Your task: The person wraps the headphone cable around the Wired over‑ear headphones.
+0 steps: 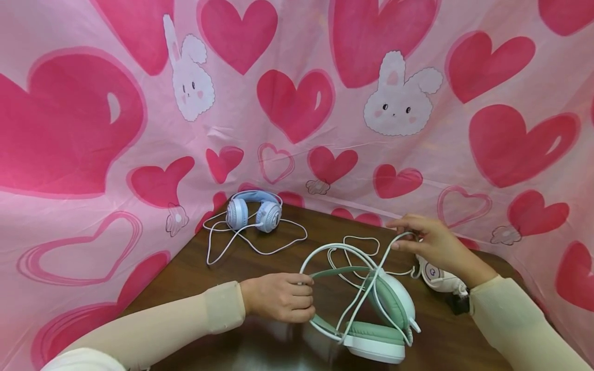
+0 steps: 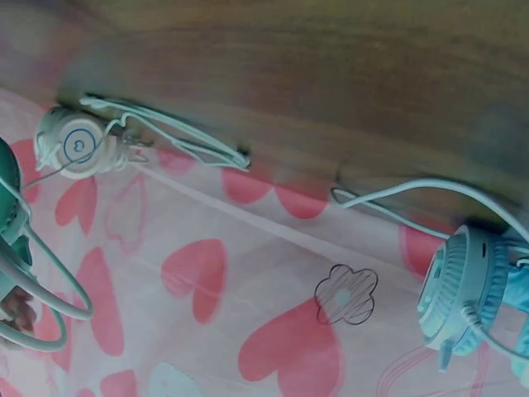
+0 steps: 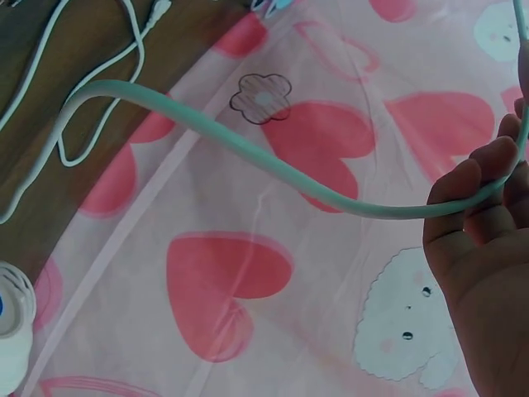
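Note:
My left hand [image 1: 280, 297] grips the headband of white headphones [image 1: 402, 300] with green pads, which are tilted on their side in front of me. In the head view, the ear cups are at the right end, near the table's front. My right hand [image 1: 431, 245] is raised behind them and holds a loop of their cable [image 3: 273, 164] with its fingers. That cable crosses over the headband and one ear cup. In the left wrist view the headphones show only at the edge, and the left hand is out of sight.
Pale blue headphones [image 1: 268, 215] stand at the back left of the brown table [image 1: 185, 288], their cord looped around them. White headphones with a round logo [image 1: 433, 273] lie at the right, partly behind my right wrist. A pink heart-print cloth [image 1: 287, 51] walls the table.

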Tool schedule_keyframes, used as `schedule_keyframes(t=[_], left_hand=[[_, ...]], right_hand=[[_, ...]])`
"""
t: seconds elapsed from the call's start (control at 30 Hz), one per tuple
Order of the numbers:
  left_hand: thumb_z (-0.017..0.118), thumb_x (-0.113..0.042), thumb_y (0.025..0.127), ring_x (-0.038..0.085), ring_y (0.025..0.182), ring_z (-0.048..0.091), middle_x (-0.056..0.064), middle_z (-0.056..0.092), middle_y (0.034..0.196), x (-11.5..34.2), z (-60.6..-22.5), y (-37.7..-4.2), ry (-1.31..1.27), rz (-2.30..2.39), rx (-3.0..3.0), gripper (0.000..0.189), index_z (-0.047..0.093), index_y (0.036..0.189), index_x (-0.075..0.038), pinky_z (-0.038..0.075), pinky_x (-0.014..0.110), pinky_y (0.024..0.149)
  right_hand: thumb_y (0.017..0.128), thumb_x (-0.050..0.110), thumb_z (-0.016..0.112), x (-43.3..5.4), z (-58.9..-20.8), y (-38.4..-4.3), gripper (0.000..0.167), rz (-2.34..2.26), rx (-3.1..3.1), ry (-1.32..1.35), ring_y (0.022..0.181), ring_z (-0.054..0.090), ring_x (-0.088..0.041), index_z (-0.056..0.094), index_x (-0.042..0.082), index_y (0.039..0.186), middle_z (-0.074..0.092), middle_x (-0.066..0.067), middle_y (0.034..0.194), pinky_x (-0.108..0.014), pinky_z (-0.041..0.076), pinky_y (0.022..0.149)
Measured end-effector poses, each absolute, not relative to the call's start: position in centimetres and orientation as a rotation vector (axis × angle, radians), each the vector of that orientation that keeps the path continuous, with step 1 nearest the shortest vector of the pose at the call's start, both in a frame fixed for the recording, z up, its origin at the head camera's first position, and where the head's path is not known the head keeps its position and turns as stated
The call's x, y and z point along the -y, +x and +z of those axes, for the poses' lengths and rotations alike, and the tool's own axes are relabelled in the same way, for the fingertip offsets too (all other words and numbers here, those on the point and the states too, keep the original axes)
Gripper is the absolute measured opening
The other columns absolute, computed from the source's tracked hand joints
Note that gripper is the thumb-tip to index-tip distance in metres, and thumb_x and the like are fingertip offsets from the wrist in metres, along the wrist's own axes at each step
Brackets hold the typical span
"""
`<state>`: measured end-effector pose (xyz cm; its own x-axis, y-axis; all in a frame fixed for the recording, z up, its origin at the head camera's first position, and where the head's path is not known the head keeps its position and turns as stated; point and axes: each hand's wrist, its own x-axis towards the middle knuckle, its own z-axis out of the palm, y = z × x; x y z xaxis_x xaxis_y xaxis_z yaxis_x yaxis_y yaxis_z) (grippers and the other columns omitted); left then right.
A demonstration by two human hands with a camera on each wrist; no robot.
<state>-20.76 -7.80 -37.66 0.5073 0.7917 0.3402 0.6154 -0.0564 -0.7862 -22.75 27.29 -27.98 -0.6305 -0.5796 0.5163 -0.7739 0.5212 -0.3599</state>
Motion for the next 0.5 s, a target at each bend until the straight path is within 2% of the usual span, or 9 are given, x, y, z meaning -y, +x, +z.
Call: schedule_keyframes(t=[0.23, 0.5], left_hand=[[0.048, -0.008, 0.097, 0.014, 0.082, 0.060, -0.004, 0.060, 0.084, 7.7, -36.5, -20.2, -1.745, 0.241, 1.159, 0.018, 0.064, 0.092, -0.014, 0.048, 0.033, 0.088], [0.048, -0.009, 0.098, 0.014, 0.082, 0.060, -0.004, 0.062, 0.085, 7.5, -35.4, -19.7, -1.738, 0.245, 1.150, 0.018, 0.065, 0.093, -0.014, 0.048, 0.033, 0.090]], right_hand=[[0.074, 0.001, 0.081, -28.1, -29.0, -23.6, 0.046, 0.829, 2.468, 1.074, 0.071, 0.049, -0.011, 0.067, 0.006, 0.118, 0.055, -0.002, 0.088, -0.022, 0.043, 0.061], [0.079, 0.007, 0.079, -28.8, -29.8, -24.2, 0.041, 0.812, 2.505, 0.998, 0.076, 0.050, -0.013, 0.069, 0.010, 0.118, 0.058, 0.004, 0.091, -0.023, 0.043, 0.063]])
